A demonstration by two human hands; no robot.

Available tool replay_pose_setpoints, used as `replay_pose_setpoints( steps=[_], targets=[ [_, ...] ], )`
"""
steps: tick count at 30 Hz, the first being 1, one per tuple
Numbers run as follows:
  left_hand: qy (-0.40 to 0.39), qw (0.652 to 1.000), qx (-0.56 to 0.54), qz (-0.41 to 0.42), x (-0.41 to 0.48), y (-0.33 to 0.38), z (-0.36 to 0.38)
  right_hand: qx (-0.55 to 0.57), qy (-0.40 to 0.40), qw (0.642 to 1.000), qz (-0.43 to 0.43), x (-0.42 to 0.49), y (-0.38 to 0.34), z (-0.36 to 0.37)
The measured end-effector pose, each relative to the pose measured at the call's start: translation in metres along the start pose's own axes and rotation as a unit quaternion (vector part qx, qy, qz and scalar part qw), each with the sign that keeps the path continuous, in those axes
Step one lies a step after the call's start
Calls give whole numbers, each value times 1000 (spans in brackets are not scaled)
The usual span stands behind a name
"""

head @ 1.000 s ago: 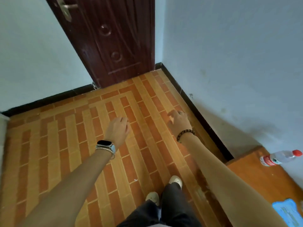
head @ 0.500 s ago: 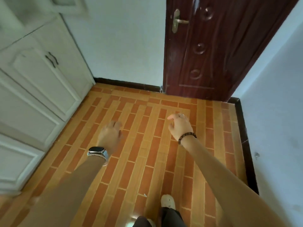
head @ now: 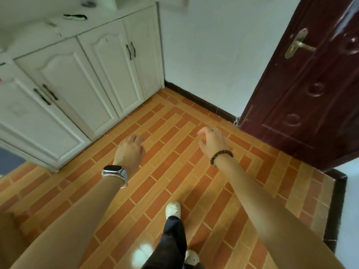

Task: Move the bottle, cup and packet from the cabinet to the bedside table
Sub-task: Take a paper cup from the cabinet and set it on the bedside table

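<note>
A white cabinet (head: 81, 88) with panelled doors and dark handles fills the upper left. Small dark and pale items lie blurred on its top (head: 74, 16); I cannot tell what they are. No bottle, cup or packet is plainly visible. My left hand (head: 129, 152), with a watch on the wrist, hangs over the tiled floor with loosely curled fingers, holding nothing. My right hand (head: 210, 141), with a bead bracelet and a ring, hangs the same way, empty, a little to the right.
A dark red door (head: 310, 90) with a brass handle stands at the right. A white wall meets the cabinet's right side. Orange brick-pattern tiles (head: 174, 171) cover the floor. My feet in pale shoes (head: 172, 209) are below.
The view has swung left: the wooden table with the bottle has left the frame, and the white cabinet has come into view and grown nearer. Both hands stay empty.
</note>
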State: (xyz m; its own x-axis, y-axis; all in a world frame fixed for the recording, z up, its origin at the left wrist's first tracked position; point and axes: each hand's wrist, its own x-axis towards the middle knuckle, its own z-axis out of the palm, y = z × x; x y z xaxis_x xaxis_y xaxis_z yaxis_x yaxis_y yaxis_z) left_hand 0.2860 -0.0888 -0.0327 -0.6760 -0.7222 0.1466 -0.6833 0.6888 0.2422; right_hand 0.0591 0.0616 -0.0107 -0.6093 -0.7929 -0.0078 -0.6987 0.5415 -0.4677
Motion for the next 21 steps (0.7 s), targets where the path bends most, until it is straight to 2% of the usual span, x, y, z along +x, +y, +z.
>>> replay_pose_setpoints(
  steps=[15, 21],
  targets=[
    [19, 999, 13, -23, 194, -79, -6, -97, 3, 990, -102, 224, -79, 7],
    [24, 999, 12, -29, 249, -105, -3, -95, -9, 988, -120, 285, -92, 20]
  ],
)
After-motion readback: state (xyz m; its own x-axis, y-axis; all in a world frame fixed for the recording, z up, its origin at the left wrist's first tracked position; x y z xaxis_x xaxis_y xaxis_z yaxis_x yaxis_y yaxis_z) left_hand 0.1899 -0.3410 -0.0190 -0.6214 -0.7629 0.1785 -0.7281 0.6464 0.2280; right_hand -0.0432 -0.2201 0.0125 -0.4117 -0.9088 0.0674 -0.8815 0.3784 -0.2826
